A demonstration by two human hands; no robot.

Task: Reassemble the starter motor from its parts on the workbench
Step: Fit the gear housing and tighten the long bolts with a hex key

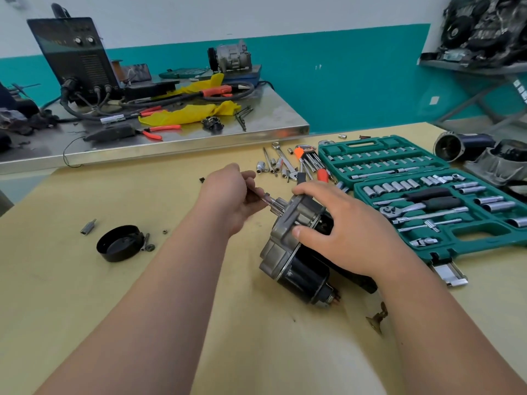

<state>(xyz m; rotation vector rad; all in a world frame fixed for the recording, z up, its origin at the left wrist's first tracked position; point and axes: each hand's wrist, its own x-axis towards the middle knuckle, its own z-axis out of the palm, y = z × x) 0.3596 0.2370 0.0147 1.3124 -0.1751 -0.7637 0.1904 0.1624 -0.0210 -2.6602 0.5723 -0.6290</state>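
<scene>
One motor (296,269) in right hand (350,235), tool (261,195) left

Two bare forearms — each ending in a bare hand, left hand (228,195) and right hand (342,232), thumbnail trimmed short.

We note the starter motor (293,252) lying tilted on the tan workbench (142,295), with its grey housing to the upper left and its black body toward us. Our right hand (342,232) grips the housing, thumb on the near face and fingers over the far edge. Our left hand (228,195) pinches a slim metal tool (261,196), whose tip meets the shaft end projecting from the housing. A black cap (119,243) lies open side up, well to the left, with a small bolt (145,242) just beside it. An open green socket set (427,195) sits to the right.
</scene>
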